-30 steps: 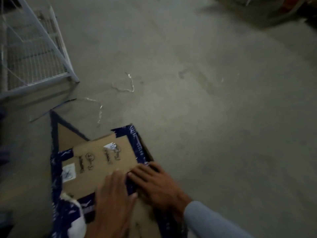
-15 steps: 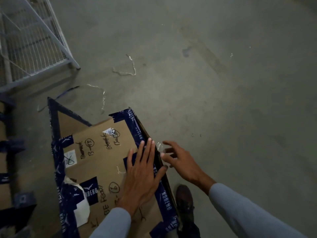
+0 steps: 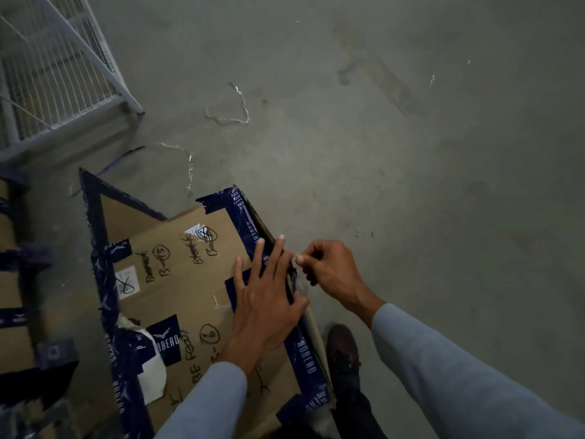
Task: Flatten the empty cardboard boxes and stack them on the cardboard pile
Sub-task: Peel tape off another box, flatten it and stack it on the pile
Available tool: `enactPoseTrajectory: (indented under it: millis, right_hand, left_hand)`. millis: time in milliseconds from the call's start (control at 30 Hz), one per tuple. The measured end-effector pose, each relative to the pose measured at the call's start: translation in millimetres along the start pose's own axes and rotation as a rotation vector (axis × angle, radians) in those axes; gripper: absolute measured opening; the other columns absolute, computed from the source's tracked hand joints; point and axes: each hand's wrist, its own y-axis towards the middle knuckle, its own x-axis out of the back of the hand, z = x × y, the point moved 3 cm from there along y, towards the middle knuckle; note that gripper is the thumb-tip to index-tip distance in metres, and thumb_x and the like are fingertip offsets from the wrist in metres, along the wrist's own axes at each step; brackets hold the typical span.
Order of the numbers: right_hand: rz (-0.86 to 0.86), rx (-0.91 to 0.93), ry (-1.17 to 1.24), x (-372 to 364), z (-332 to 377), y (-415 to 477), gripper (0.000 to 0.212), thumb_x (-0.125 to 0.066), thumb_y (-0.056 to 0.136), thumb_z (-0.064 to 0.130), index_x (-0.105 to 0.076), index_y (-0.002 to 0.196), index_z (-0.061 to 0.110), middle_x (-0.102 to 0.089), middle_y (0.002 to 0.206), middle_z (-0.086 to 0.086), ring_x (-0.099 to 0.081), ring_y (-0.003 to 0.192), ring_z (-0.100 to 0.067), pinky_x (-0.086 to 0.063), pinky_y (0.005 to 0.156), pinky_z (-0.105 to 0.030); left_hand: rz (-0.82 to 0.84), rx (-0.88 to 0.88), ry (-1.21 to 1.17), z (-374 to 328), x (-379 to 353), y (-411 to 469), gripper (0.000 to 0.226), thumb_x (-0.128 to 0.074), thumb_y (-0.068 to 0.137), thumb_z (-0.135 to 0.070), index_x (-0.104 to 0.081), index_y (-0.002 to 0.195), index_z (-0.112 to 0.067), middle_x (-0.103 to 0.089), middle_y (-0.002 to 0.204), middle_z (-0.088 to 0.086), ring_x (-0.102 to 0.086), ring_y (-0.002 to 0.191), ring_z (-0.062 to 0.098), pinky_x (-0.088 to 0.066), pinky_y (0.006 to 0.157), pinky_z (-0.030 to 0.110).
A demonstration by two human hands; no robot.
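While the left hand point(image 3: 269, 299) lies spread flat on the taped cardboard box point(image 3: 177, 280) on the floor, I log the right hand point(image 3: 329, 270) pinching clear tape at its edge: stripping step, peel needed next.

A dim grey concrete floor point(image 3: 395, 153) fills most of the view, stained and scuffed. At ten o'clock stands a grey metal wire-mesh cage point(image 3: 53, 74), its corner post angled down to the floor. Near eleven o'clock a curled strip of clear plastic tape point(image 3: 234, 112) lies loose. At five o'clock, a dark shoe point(image 3: 343, 350) rests on the concrete.
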Motion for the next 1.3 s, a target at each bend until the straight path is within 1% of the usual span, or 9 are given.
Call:
enactPoseTrajectory:
  millis: [167,367,500,600,767,933,1100,1200,1300]
  right_hand:
    - [-0.031,0.01,-0.011,-1.3,-7.2,4.1,0.019,-0.071,0.089,0.014,-0.068,0.074,0.003,-0.067,0.063,-0.013,-0.062,0.052,-0.016,-0.055,0.049,-0.029]
    - [-0.16,-0.137,0.159,7.8,-38.0,-6.9,0.018,-0.068,0.088,0.003,-0.066,0.071,0.0,-0.059,0.058,-0.013,-0.057,0.05,-0.021,-0.05,0.044,-0.027]
    - [-0.072,-0.126,0.174,9.7,-55.3,-21.2,0.018,-0.067,0.091,0.01,-0.066,0.08,-0.004,-0.063,0.065,-0.012,-0.06,0.053,-0.02,-0.054,0.048,-0.03]
    - [-0.07,-0.085,0.132,11.4,-62.1,-17.1,0.017,-0.068,0.091,0.016,-0.068,0.08,0.003,-0.067,0.068,-0.009,-0.064,0.056,-0.018,-0.055,0.051,-0.03]
    - [-0.113,-0.131,0.128,18.4,-77.3,0.2,0.017,-0.07,0.089,0.013,-0.069,0.076,0.003,-0.066,0.063,-0.009,-0.062,0.052,-0.018,-0.05,0.048,-0.028]
    - [-0.195,-0.214,0.101,44.5,-103.2,22.5,0.017,-0.072,0.086,0.01,-0.068,0.071,0.001,-0.062,0.059,-0.011,-0.059,0.05,-0.02,-0.049,0.049,-0.028]
    - [-0.116,-0.225,0.024,49.2,-124.9,20.6,0.021,-0.074,0.086,0.012,-0.068,0.066,0.007,-0.061,0.053,-0.008,-0.06,0.047,-0.019,-0.049,0.048,-0.027]
    - [-0.147,-0.253,0.03,53.1,-138.9,18.5,0.021,-0.073,0.085,0.012,-0.068,0.065,0.007,-0.062,0.054,-0.009,-0.06,0.049,-0.02,-0.053,0.05,-0.032]
    - [-0.078,-0.265,0.009,52.0,-152.4,10.1,0.021,-0.076,0.085,0.015,-0.069,0.067,0.007,-0.065,0.058,-0.009,-0.059,0.05,-0.018,-0.051,0.052,-0.031]
  left_hand:
    - [-0.008,-0.022,0.04,1.4,2.1,2.3,0.07,-0.043,0.08,-0.053,-0.034,0.145,-0.03,-0.024,0.16,-0.006,0.003,0.153,0.021,-0.004,0.12,0.058]
    - [-0.073,-0.009,-0.023,13.0,3.1,-5.8,0.073,-0.047,0.08,-0.052,-0.038,0.14,-0.012,-0.035,0.152,0.005,-0.012,0.151,0.022,-0.009,0.122,0.055]
    - [-0.074,-0.015,0.102,5.7,9.1,-4.4,0.043,-0.047,0.088,-0.047,-0.053,0.12,-0.018,-0.049,0.136,0.003,-0.022,0.148,0.026,-0.008,0.121,0.058]
    - [-0.056,-0.047,0.28,-3.8,18.2,6.0,0.035,-0.053,0.09,-0.039,-0.061,0.115,-0.016,-0.058,0.126,0.006,-0.031,0.144,0.029,-0.011,0.12,0.057]
    - [0.101,-0.205,0.404,-7.7,7.4,9.9,0.032,-0.057,0.089,-0.032,-0.071,0.113,-0.015,-0.064,0.126,0.006,-0.024,0.148,0.033,-0.008,0.121,0.056]
    - [0.149,-0.221,0.381,7.8,8.9,2.3,0.035,-0.063,0.087,-0.038,-0.073,0.109,-0.012,-0.068,0.122,0.01,-0.039,0.14,0.039,-0.023,0.117,0.056]
    - [0.124,-0.149,0.395,21.5,33.7,-15.5,0.047,-0.034,0.09,-0.039,-0.074,0.094,-0.013,-0.071,0.104,0.007,-0.053,0.122,0.033,-0.029,0.113,0.049]
    - [0.148,-0.058,0.49,36.4,50.5,-29.1,0.038,-0.043,0.088,-0.041,-0.071,0.085,-0.015,-0.066,0.092,0.003,-0.054,0.106,0.029,-0.03,0.105,0.047]
    - [0.144,0.015,0.586,56.8,57.5,-44.8,0.024,-0.073,0.076,-0.029,-0.068,0.083,-0.007,-0.061,0.086,0.012,-0.055,0.095,0.036,-0.03,0.103,0.056]
